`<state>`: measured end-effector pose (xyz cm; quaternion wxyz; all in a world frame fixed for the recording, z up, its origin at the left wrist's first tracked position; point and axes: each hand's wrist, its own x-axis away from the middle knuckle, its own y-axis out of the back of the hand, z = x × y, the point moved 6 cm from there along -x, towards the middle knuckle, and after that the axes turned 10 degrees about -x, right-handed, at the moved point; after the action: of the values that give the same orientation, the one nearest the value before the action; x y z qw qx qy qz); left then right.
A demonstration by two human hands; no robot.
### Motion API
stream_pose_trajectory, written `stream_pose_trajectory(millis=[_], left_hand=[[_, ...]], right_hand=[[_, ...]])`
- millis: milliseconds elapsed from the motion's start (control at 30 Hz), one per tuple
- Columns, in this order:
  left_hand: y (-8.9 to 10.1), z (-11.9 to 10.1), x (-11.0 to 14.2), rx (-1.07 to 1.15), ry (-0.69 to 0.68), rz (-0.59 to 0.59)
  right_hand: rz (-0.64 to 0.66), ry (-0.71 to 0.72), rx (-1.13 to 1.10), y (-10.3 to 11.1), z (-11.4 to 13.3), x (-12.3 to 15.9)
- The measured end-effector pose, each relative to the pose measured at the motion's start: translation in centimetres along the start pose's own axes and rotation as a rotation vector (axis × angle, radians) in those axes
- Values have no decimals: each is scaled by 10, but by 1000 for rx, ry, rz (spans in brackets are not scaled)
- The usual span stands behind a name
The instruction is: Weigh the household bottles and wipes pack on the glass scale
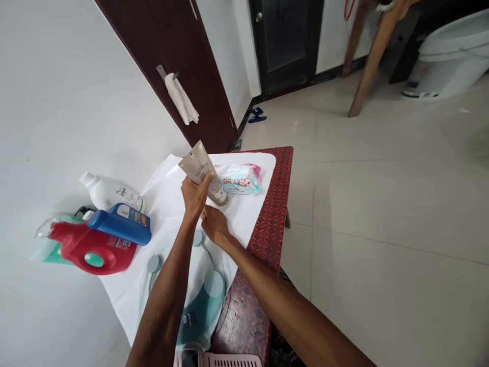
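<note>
My left hand (196, 196) grips a beige squeeze tube (200, 165) around its middle, its flat end tilted up and its cap end down by the cloth. Just below, my right hand (214, 223) is curled closed over the white cloth (239, 214), close to my left wrist. Whatever its fingers hold, if anything, is hidden. A pink and turquoise wipes packet (241, 179) lies right behind the tube. Under my forearms is a round glass scale (202, 318) with grey-green pads and a small display.
At the left, a white bottle (114, 193), a blue bottle (122, 224) and a red jug (103, 250) lie by the wall. A pink-strapped watch (191, 357) is at the near edge. The patterned table (277, 204) ends at the right, above a tiled floor.
</note>
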<state>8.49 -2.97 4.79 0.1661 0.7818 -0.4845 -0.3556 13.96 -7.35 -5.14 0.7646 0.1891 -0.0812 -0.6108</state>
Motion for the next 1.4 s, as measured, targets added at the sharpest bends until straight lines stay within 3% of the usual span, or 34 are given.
stream_pose_trajectory(millis=[167, 233, 333, 467, 567, 633, 733, 833, 1033, 1200, 1333, 1400], left_hand=[[19, 12, -10, 47, 22, -185], [41, 13, -13, 60, 23, -241], [93, 5, -5, 92, -81, -336], [168, -8, 41, 25, -262, -369], [207, -3, 90, -91, -205, -367], [224, 7, 122, -144, -131, -390], [233, 20, 158, -190, -38, -408], [226, 28, 177, -194, 37, -364], [214, 28, 187, -262, 69, -359], [220, 37, 198, -197, 157, -222], [246, 47, 229, -139, 135, -372], [257, 56, 248, -151, 185, -458]], right_hand=[[-15, 14, -9, 0, -1, 1], [-13, 17, -9, 0, -2, 3], [1, 16, -7, -2, -4, 5], [8, 3, -6, -8, -9, 3], [-43, 28, -7, -10, -13, -1], [-67, 59, -18, -12, -16, -3], [-97, 105, -46, -12, -20, -4], [-116, 134, -69, -10, -23, -3], [-90, 152, -88, -5, -21, -2], [-53, 119, -78, -4, -18, -1], [-66, 119, -86, -2, -16, -1], [-66, 109, -78, -2, -16, -1]])
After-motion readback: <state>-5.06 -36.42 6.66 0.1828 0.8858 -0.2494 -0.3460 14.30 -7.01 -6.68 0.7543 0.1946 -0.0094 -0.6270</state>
